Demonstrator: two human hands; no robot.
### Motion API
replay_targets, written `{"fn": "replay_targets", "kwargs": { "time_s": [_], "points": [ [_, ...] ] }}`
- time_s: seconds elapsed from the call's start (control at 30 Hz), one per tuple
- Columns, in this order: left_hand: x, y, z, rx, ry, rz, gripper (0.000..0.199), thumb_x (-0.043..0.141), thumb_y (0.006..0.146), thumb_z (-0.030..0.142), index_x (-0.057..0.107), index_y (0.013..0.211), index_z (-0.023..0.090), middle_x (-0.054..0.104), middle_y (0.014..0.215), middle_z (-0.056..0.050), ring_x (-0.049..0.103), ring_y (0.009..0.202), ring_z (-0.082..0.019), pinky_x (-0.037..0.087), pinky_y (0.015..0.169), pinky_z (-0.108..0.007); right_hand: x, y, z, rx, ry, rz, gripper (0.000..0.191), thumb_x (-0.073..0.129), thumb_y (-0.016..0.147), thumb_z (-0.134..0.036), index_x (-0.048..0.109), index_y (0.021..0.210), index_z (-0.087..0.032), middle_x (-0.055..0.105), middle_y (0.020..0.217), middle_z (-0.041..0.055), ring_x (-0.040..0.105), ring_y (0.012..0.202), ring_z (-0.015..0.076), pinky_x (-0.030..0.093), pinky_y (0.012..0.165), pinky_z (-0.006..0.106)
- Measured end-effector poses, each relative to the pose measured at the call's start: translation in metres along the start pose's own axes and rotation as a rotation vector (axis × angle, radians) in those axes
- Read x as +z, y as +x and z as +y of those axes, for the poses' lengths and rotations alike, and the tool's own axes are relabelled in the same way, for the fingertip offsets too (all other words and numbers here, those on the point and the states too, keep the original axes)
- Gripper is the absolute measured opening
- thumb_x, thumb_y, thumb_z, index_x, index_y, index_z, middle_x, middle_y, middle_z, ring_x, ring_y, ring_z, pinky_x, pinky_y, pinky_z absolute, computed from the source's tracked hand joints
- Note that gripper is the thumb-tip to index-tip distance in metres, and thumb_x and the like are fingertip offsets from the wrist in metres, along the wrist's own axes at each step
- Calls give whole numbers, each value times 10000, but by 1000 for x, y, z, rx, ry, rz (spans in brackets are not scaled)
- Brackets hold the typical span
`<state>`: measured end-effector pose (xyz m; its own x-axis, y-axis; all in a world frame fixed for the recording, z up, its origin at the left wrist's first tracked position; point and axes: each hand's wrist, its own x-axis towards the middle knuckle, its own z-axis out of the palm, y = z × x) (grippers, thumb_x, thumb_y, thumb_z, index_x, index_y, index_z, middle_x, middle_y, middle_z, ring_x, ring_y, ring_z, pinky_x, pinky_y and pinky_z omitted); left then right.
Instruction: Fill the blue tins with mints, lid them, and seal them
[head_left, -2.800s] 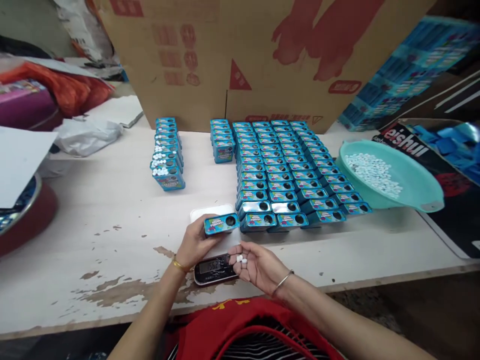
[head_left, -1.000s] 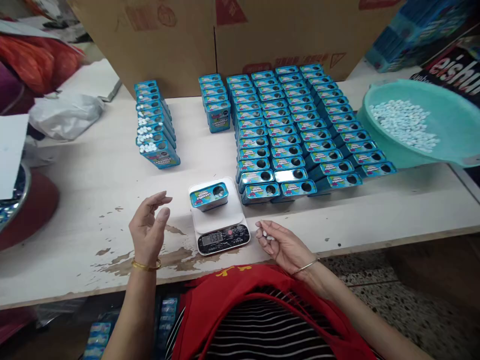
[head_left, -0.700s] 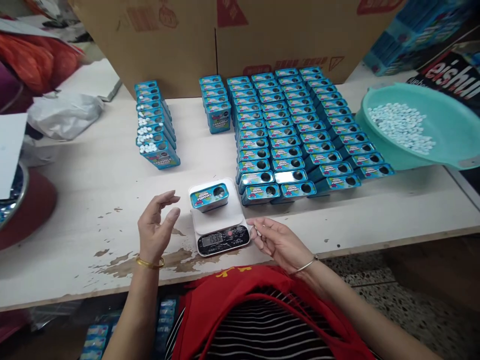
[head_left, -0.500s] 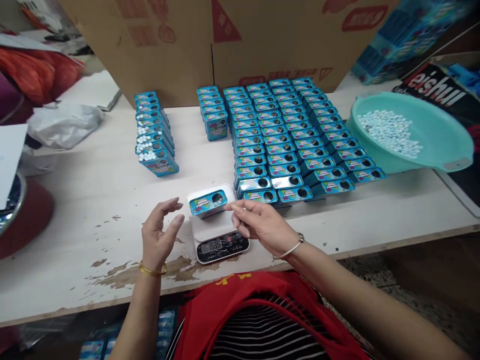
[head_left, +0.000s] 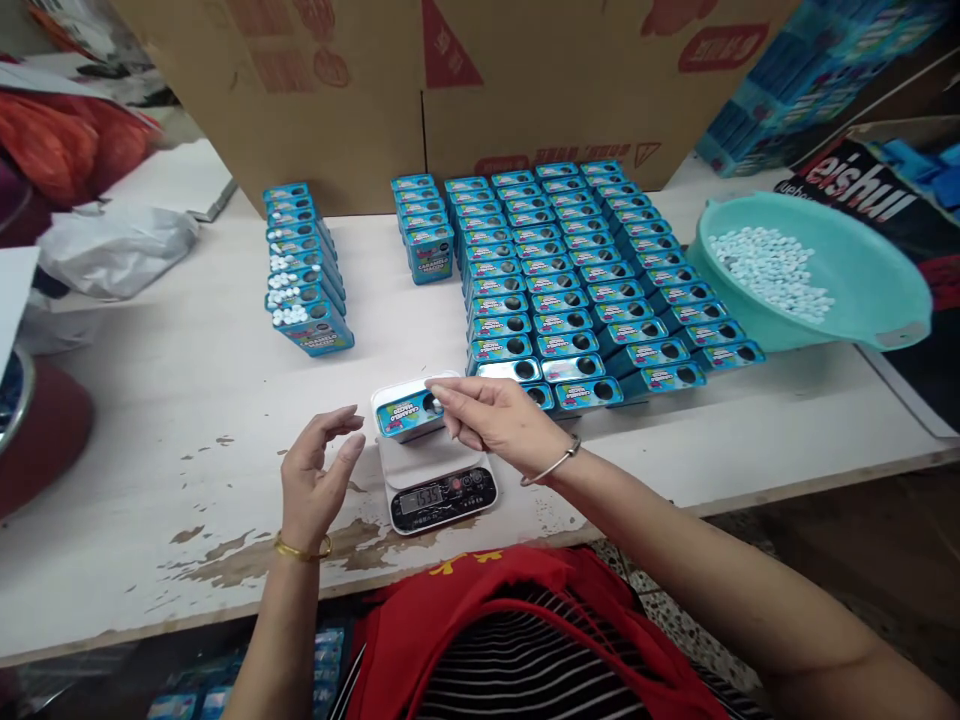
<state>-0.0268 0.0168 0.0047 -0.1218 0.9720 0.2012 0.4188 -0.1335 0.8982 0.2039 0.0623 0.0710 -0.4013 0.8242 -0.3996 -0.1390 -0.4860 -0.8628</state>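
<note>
A blue caramel candy tin (head_left: 405, 415) stands on the white platform of a digital kitchen scale (head_left: 420, 465), whose display is lit. My right hand (head_left: 499, 420) reaches over the tin's round opening, thumb and fingers pinched together. White specks show under its fingertips; whether they are held or lie inside the tin I cannot tell. To the left of the scale, my left hand (head_left: 319, 470) is raised above the table with thumb and fingers apart, holding nothing. It does not touch the tin.
Rows of similar tins (head_left: 562, 300) fill the right of the table (head_left: 187, 400). At left stands a column of tins (head_left: 315, 330) topped with white candies. A turquoise basin (head_left: 862, 260) holds more white candies (head_left: 772, 270). A large cardboard box (head_left: 360, 120) stands behind.
My right hand has moved left, from beside the tin to over its opening. My left hand keeps nearly the same place and pose. The tin stays on the scale.
</note>
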Motion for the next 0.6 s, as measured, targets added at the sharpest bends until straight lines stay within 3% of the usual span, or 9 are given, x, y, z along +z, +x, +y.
{"fn": "replay_targets", "kwargs": {
  "time_s": [0.17, 0.37, 0.47, 0.6],
  "points": [
    [-1, -2, -1, -11, 19, 5, 321, 619, 838, 345, 622, 1129, 209, 657, 984, -57, 627, 940, -184, 501, 889, -368, 0, 5, -10, -58, -68, 8, 339, 644, 817, -421, 679, 989, -131, 494, 508, -71, 312, 424, 31, 183, 415, 212],
    [-7, -13, -12, -128, 0, 97, 319, 629, 828, 372, 640, 1090, 191, 673, 949, -55, 639, 914, -178, 508, 889, -363, -22, -9, -2, 70, 171, -17, 392, 618, 823, -489, 664, 1000, -142, 509, 572, -43, 316, 415, 33, 125, 399, 227],
    [-8, -18, -16, -176, -22, 150, 333, 638, 817, 388, 644, 1077, 179, 680, 939, -60, 646, 899, -176, 513, 888, -366, -32, -16, 6, 123, 284, 34, 359, 619, 820, -409, 638, 1048, -132, 551, 646, -13, 394, 458, 50, 166, 405, 224],
    [-10, -21, -19, -210, -38, 183, 354, 645, 808, 402, 641, 1074, 167, 685, 940, -68, 651, 893, -173, 521, 888, -371, -36, -20, 9, 135, 272, 51, 323, 596, 815, -290, 610, 1093, -126, 519, 627, -31, 379, 450, 50, 179, 427, 224]
  ]
}}
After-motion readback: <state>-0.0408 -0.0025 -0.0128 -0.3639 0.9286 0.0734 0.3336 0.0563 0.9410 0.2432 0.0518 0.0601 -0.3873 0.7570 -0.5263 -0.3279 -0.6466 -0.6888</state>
